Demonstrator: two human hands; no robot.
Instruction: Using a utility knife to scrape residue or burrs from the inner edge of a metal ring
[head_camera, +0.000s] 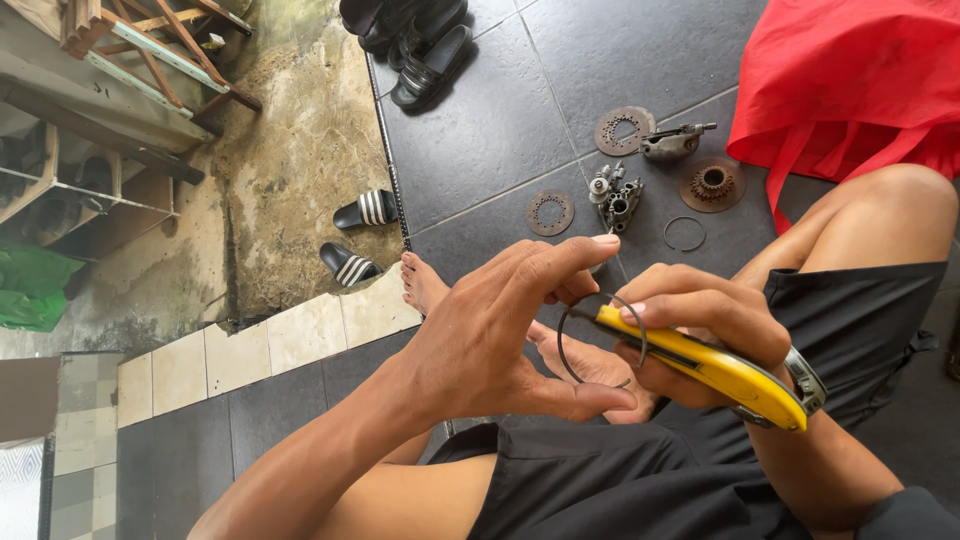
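My left hand (500, 335) pinches a thin wire ring (600, 340) between thumb and fingertips, the index finger stretched out above it. My right hand (700, 325) is closed around a yellow utility knife (720, 368), its tip set against the ring's upper edge, both held over my lap. I judge the ring light, springy and slick, apt to twist or flick away; it is best gripped at its rim on two opposite sides, clear of the blade. Beyond the hands, on the dark floor tiles (480, 130), lie two flat perforated discs (549, 212), a small metal assembly (613, 196), a rusty sprocket (712, 183) and another loose ring (685, 233). Sandals (365, 209) sit further left, red cloth (850, 80) to the right.
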